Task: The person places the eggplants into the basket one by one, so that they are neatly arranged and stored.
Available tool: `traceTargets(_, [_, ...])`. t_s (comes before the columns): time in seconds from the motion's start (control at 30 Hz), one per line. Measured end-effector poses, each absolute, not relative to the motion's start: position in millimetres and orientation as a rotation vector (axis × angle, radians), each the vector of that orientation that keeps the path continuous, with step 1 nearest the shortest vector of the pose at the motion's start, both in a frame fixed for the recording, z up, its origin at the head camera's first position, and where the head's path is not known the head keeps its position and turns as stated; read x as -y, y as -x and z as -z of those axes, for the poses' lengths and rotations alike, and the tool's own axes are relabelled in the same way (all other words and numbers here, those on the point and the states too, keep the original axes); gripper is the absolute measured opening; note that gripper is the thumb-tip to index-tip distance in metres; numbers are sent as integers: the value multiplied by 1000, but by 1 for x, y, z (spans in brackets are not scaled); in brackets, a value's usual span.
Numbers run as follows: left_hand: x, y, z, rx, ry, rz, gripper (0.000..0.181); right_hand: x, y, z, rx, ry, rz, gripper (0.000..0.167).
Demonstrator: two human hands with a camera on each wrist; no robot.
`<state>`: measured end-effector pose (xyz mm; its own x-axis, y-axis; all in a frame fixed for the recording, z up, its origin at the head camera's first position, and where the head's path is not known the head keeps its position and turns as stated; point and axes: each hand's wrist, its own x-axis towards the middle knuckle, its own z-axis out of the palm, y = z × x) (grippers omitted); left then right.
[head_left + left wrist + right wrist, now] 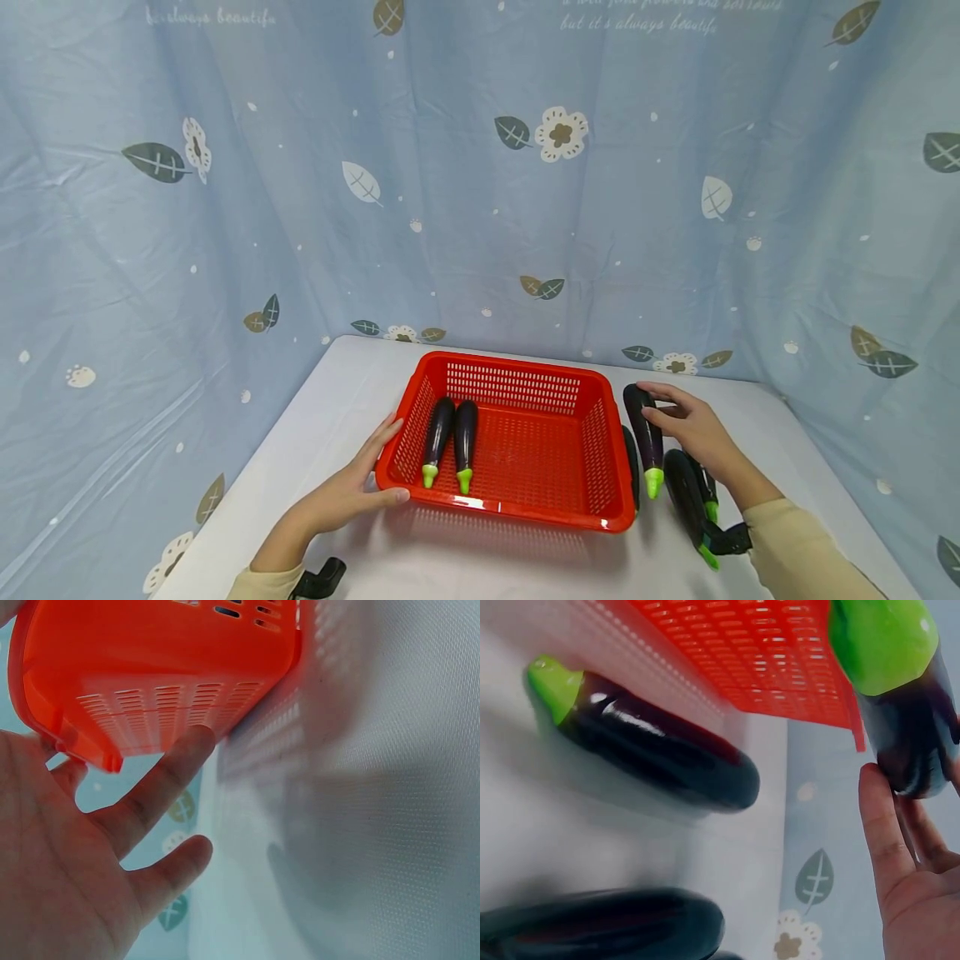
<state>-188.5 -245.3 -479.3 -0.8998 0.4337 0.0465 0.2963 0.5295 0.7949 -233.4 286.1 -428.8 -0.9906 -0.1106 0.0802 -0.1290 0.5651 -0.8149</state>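
Note:
My left hand point(341, 496) rests at the near left corner of a red plastic basket point(540, 450), its fingers along the left rim and its thumb at the front rim. In the left wrist view those fingers are extended beside the basket's wall. Two dark eggplants point(465, 437) with green caps lie side by side in the left part of the basket. My right hand point(693, 429) holds another eggplant point(643, 425) between thumb and fingers, green end toward me, just outside the basket's right wall. From the right wrist, this held eggplant point(904, 735) appears lifted above the table.
On the white table, one eggplant point(656, 746) lies alongside the basket's right wall. Farther right, another eggplant point(684, 496) lies beside a partly hidden one point(705, 483), below my right forearm. A blue patterned curtain point(480, 208) hangs behind the table.

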Motion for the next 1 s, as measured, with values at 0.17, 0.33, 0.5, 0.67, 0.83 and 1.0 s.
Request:
traceTargets(0.17, [245, 188, 479, -2606, -622, -1311, 99, -280, 235, 425, 2764, -227, -1444, 56])
traceTargets(0.33, [245, 188, 480, -2614, -620, -1306, 99, -274, 238, 423, 2734, -256, -1485, 55])
traceTargets(0.5, [245, 189, 480, -2617, -628, -1304, 99, -268, 241, 422, 2713, -283, -1518, 54])
traceTargets(0.67, [244, 189, 479, -2603, -616, -1312, 99, -264, 245, 421, 2719, -290, -1537, 55])
traceTargets(0.83, [245, 189, 479, -2607, -622, -1308, 99, -258, 248, 421, 2712, -317, -1571, 55])
traceTargets(1.0, [246, 189, 479, -2615, -631, -1300, 99, -250, 249, 417, 2703, -338, -1588, 54])
